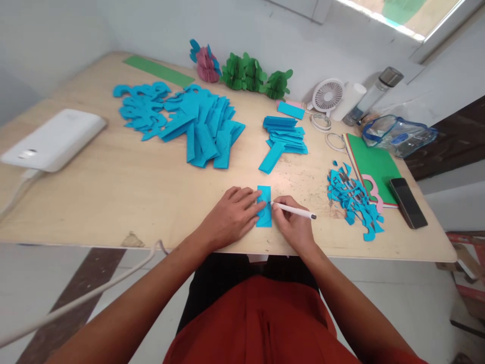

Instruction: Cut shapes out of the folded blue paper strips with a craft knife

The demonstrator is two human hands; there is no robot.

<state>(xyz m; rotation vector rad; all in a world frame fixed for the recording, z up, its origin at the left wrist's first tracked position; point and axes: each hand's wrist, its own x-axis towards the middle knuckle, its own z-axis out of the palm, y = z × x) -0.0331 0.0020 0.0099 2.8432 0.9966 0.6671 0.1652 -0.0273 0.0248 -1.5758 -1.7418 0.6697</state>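
A small folded blue paper piece (264,193) lies near the front edge of the wooden table (132,192). My left hand (231,215) rests on its left side, fingers pressed flat and holding it down. My right hand (291,225) is closed on a white pen (295,211) whose tip touches the paper. A curved line shows on the paper under the fingers.
Behind lie a stack of blue folded strips (284,135), a big heap of cut blue shapes (182,121), and blue scraps (354,199) at right. A phone (408,202), green sheets (373,167), small fan (326,95), bottle (373,93), white device (53,140), and paper ornaments (250,73) stand around.
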